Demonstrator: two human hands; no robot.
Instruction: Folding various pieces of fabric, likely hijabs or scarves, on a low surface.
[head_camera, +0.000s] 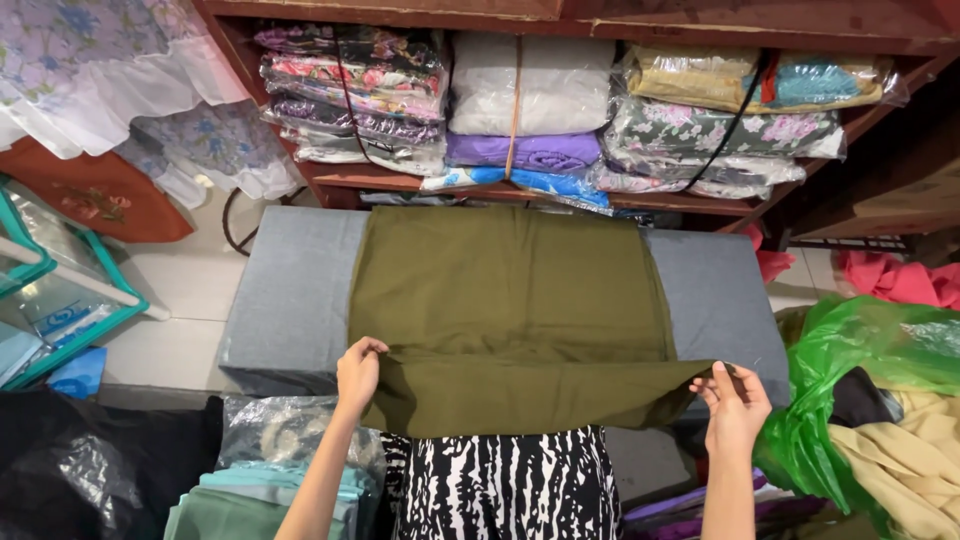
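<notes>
Our left hand (358, 372) and right hand (735, 405) each pinch a near corner of the olive cloth (510, 300), which lies spread over the grey counter (285, 300), with the shelf of wrapped fabrics (560, 110) beyond the cloth.

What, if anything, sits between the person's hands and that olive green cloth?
Nothing visible. The left hand and right hand each already pinch the near edge of the olive cloth, which lies spread over the grey table.
</notes>
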